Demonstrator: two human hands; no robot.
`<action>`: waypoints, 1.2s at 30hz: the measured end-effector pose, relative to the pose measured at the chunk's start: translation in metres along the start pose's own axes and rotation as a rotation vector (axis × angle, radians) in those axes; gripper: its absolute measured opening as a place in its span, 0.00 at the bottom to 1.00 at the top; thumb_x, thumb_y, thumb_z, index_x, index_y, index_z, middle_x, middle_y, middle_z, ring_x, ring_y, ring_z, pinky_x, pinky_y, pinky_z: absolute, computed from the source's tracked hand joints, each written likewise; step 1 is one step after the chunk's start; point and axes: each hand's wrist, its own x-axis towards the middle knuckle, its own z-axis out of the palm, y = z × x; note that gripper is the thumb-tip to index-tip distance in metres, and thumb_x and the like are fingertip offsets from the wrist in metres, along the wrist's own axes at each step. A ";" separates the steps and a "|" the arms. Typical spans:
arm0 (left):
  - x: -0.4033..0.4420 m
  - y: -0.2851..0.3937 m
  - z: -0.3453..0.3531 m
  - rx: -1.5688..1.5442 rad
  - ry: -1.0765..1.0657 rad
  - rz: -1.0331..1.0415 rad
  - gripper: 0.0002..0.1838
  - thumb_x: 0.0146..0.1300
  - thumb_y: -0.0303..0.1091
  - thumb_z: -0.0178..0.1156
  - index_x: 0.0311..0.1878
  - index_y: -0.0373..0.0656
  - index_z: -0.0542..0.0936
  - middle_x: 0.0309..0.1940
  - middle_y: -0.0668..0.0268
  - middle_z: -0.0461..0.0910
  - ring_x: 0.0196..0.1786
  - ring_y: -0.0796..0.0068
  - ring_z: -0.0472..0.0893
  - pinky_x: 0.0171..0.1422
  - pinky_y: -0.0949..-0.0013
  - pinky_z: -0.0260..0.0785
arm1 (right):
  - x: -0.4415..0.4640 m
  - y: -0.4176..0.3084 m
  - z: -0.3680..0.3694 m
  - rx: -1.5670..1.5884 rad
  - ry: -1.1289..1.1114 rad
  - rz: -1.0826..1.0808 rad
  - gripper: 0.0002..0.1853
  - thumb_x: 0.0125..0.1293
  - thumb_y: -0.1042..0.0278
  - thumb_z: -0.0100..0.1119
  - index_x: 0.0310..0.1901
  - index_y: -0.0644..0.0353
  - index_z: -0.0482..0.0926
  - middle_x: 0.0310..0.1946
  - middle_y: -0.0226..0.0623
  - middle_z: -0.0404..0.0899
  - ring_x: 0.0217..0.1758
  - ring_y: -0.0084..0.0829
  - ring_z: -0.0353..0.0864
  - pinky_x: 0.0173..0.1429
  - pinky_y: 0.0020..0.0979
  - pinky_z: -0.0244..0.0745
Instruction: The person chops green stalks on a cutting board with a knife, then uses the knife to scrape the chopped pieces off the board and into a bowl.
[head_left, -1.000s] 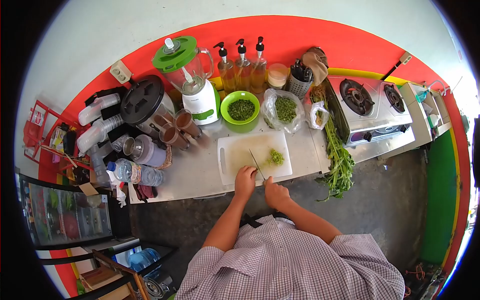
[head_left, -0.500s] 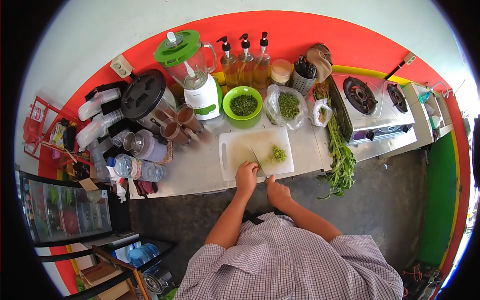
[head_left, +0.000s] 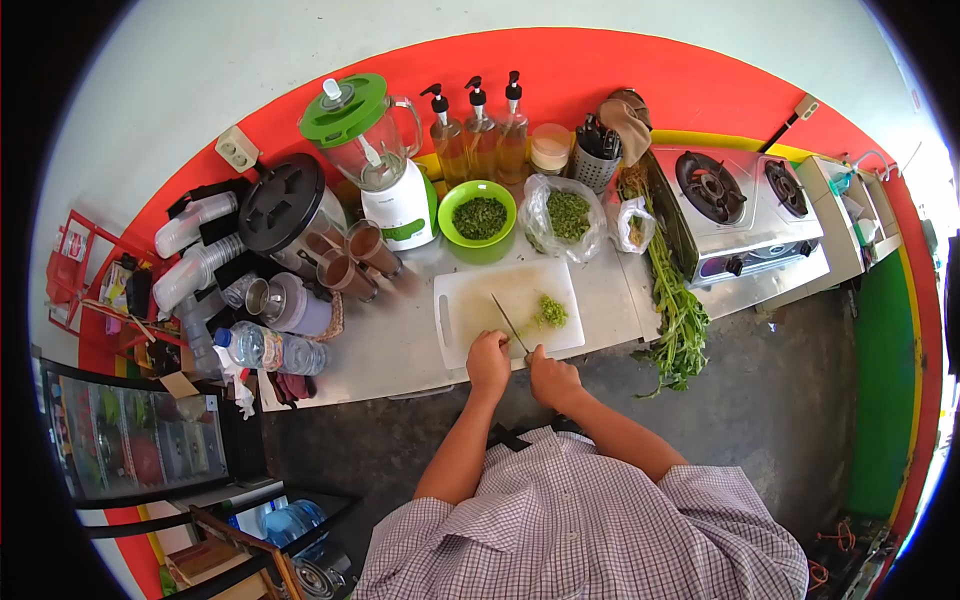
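My right hand (head_left: pixel 554 381) is closed around the handle of a knife (head_left: pixel 508 320). Its blade slants up and left over the white cutting board (head_left: pixel 462 285). Beside the blade, at the board's near edge, my left hand (head_left: pixel 489 362) is curled with fingers pressed together; anything inside it is too hidden to name. A small heap of chopped light-green pieces (head_left: pixel 551 311) lies on the board, right of the blade. Behind the board stand a green bowl (head_left: pixel 447 222) of chopped dark greens and an open plastic bag (head_left: pixel 537 213) holding more chopped greens.
Long leafy stalks (head_left: pixel 677 320) hang over the counter's front edge, left of a two-burner gas stove (head_left: pixel 745 250). A blender (head_left: pixel 397 205), pump bottles (head_left: pixel 480 145) and a knife holder (head_left: pixel 594 170) line the back. Left are brown-filled cups (head_left: pixel 347 275) and a water bottle (head_left: pixel 275 348).
The whole view has shifted slightly. The knife tip sits a little farther left over the board. Both hands keep nearly the same place, and the chopped heap looks much the same.
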 end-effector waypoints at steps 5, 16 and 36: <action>0.006 -0.016 0.007 -0.079 -0.032 0.041 0.02 0.60 0.26 0.66 0.35 0.42 0.85 0.36 0.59 0.83 0.44 0.53 0.82 0.48 0.54 0.75 | -0.004 -0.002 0.025 0.007 0.034 0.054 0.28 0.68 0.67 0.55 0.65 0.74 0.62 0.40 0.54 0.87 0.43 0.51 0.90 0.48 0.48 0.85; 0.000 -0.016 -0.001 -0.072 -0.027 0.104 0.03 0.58 0.28 0.68 0.35 0.42 0.85 0.34 0.60 0.82 0.43 0.54 0.81 0.48 0.55 0.75 | -0.006 -0.004 0.018 -0.020 0.045 0.023 0.26 0.67 0.68 0.55 0.62 0.73 0.63 0.40 0.54 0.87 0.44 0.51 0.90 0.48 0.48 0.85; 0.004 -0.025 -0.002 -0.114 -0.073 0.123 0.04 0.58 0.28 0.69 0.36 0.40 0.87 0.34 0.57 0.82 0.43 0.53 0.82 0.48 0.55 0.75 | -0.014 -0.002 0.018 0.044 0.015 0.038 0.33 0.67 0.63 0.57 0.67 0.75 0.60 0.44 0.58 0.86 0.49 0.54 0.88 0.54 0.51 0.82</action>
